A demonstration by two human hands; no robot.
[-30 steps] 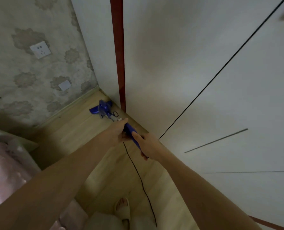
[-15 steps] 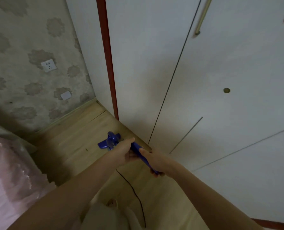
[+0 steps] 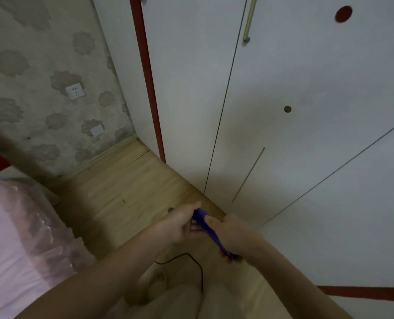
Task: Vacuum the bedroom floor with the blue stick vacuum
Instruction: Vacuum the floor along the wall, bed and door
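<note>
Both my hands hold the blue stick vacuum (image 3: 207, 225) over the wooden floor (image 3: 124, 187), close to the base of the white wardrobe. My left hand (image 3: 180, 224) grips the wand further down, and my right hand (image 3: 233, 236) grips the handle end nearer to me. Only a short blue length of the wand shows between the two hands. The vacuum's floor head is hidden behind my left hand. Its thin black cord (image 3: 191, 265) hangs down and loops over the floor between my arms.
White wardrobe doors (image 3: 283, 134) with a red edge strip fill the right side. A papered wall with a socket (image 3: 75, 91) closes the far end. A pink-covered bed (image 3: 14, 245) borders the floor strip on the left. My foot (image 3: 159, 280) stands below the cord.
The vacuum has been pulled back from the corner towards me along the wardrobe. Its blue head, visible earlier, is now hidden behind my left hand. The cord has gone slack into a loop.
</note>
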